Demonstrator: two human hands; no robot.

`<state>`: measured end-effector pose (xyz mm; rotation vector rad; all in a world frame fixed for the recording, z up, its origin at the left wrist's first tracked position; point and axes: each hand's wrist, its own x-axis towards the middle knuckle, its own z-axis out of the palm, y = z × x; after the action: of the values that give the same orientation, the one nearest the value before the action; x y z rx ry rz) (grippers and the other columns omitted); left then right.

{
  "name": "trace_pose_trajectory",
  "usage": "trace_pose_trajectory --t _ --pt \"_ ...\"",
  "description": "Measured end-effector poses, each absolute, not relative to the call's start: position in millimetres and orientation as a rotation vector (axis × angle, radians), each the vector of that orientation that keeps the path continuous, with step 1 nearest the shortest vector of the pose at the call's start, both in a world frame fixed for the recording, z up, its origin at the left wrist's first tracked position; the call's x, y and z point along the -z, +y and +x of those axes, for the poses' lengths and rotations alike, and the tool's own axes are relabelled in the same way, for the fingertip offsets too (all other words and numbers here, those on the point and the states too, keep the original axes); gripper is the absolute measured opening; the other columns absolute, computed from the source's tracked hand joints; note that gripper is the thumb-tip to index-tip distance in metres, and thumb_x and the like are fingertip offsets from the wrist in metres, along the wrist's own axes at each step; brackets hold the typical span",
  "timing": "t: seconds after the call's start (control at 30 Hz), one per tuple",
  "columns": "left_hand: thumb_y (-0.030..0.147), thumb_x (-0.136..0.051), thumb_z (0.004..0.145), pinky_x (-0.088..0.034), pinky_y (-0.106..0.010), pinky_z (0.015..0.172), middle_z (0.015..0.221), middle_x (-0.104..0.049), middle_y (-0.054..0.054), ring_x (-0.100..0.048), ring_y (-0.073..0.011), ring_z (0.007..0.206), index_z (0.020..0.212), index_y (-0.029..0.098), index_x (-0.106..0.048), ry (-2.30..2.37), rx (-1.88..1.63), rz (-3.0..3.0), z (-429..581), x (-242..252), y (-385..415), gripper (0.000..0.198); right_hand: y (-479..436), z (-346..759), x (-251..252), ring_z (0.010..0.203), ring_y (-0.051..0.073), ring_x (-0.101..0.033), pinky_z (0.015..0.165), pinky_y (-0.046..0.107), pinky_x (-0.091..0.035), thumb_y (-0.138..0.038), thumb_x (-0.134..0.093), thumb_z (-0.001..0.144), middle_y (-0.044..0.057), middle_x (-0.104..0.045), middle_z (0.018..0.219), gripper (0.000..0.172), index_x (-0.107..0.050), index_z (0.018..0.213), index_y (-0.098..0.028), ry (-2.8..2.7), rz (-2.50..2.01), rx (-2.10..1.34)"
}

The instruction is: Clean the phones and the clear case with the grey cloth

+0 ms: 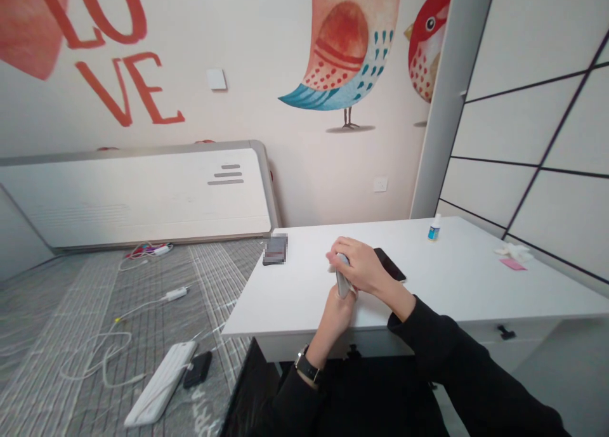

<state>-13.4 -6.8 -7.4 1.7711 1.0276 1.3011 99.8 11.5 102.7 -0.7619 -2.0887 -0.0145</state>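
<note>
A slim, silver-grey, phone-like object (341,286) is held above the near part of the white table, its narrow edge towards me. My left hand (339,305) is closed around its lower end, and a watch with a dark strap is on that wrist. From above, my right hand (358,263) wraps its fingers over the upper end. Most of the object's faces are hidden by the hands. Just behind my right hand, a black phone (391,265) lies flat on the table, partly covered by the hand and forearm.
On the white table (290,304) stand a small bottle (434,228) and, farther right, a pink card (512,264) beside crumpled white material (514,252). A blurred-out dark item (275,249) lies at the left corner. Left of the table, a white power strip (162,384) and cables lie on grey fabric.
</note>
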Motion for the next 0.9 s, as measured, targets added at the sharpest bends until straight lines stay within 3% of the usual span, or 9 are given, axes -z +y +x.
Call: trace_pose_trajectory --t 0.13,0.23,0.33,0.57,0.7,0.77,0.9 --pt "0.044 -0.057 0.096 -0.046 -0.048 0.110 0.140 -0.064 -0.019 -0.057 -0.0316 0.132 0.129 0.014 -0.061 1.064 -1.379 1.796 -7.4 10.8 -1.9 0.044 2.9 92.0 -101.1 0.077 0.022 -0.057 0.079 0.037 -0.039 -0.051 -0.060 0.102 0.003 -0.066 0.074 0.042 -0.059 0.071 -0.022 -2.207 -0.733 0.136" --pt "0.045 -0.062 0.099 -0.052 -0.049 0.104 0.128 -0.069 -0.012 -0.065 -0.0262 0.119 0.122 0.017 -0.065 1.071 -1.331 1.827 -8.6 13.8 -1.2 0.037 6.9 99.5 -101.5 0.074 0.020 -0.054 0.076 0.035 -0.036 -0.042 -0.058 0.101 0.002 -0.063 0.072 0.037 -0.057 0.070 -0.022 -2.258 -0.714 0.176" --pt "0.047 -0.063 0.101 -0.058 -0.044 0.091 0.110 -0.071 -0.006 -0.070 -0.0204 0.098 0.112 0.016 -0.068 1.067 -1.265 1.854 -11.1 15.7 -1.0 0.033 13.8 111.3 -99.7 0.072 0.021 -0.050 0.069 0.034 -0.033 -0.044 -0.060 0.097 0.003 -0.060 0.072 0.033 -0.055 0.072 -0.023 -2.203 -0.786 0.205" --pt "0.042 -0.066 0.100 -0.059 -0.045 0.093 0.119 -0.070 -0.007 -0.069 -0.0221 0.105 0.119 0.016 -0.067 1.087 -1.255 1.908 -10.2 15.0 4.1 0.032 9.3 105.5 -94.6 0.080 0.022 -0.053 0.081 0.036 -0.038 -0.018 -0.051 0.089 0.004 -0.064 0.081 0.011 -0.059 0.082 -0.022 -2.255 -0.708 0.261" --pt "0.041 -0.066 0.100 -0.060 -0.043 0.089 0.116 -0.070 -0.007 -0.070 -0.0208 0.101 0.118 0.016 -0.067 1.115 -1.235 1.933 -11.9 14.5 3.4 0.031 12.1 109.5 -96.5 0.079 0.023 -0.053 0.078 0.035 -0.038 -0.023 -0.057 0.089 0.004 -0.064 0.082 0.005 -0.060 0.085 -0.021 -2.235 -0.732 0.281" --pt "0.042 -0.065 0.101 -0.061 -0.042 0.088 0.115 -0.070 -0.007 -0.070 -0.0202 0.099 0.118 0.016 -0.066 1.127 -1.236 1.937 -12.4 14.3 2.4 0.031 13.9 113.1 -97.1 0.076 0.023 -0.051 0.074 0.035 -0.036 -0.029 -0.060 0.090 0.005 -0.062 0.079 0.010 -0.059 0.084 -0.020 -2.175 -0.800 0.296" --pt "0.042 -0.065 0.101 -0.061 -0.042 0.088 0.118 -0.070 -0.007 -0.070 -0.0204 0.100 0.122 0.017 -0.066 1.136 -1.252 1.943 -11.6 14.9 2.4 0.033 16.0 111.8 -96.6 0.073 0.022 -0.051 0.074 0.035 -0.036 -0.020 -0.061 0.087 0.004 -0.062 0.075 0.007 -0.059 0.080 -0.021 -2.243 -0.768 0.294"
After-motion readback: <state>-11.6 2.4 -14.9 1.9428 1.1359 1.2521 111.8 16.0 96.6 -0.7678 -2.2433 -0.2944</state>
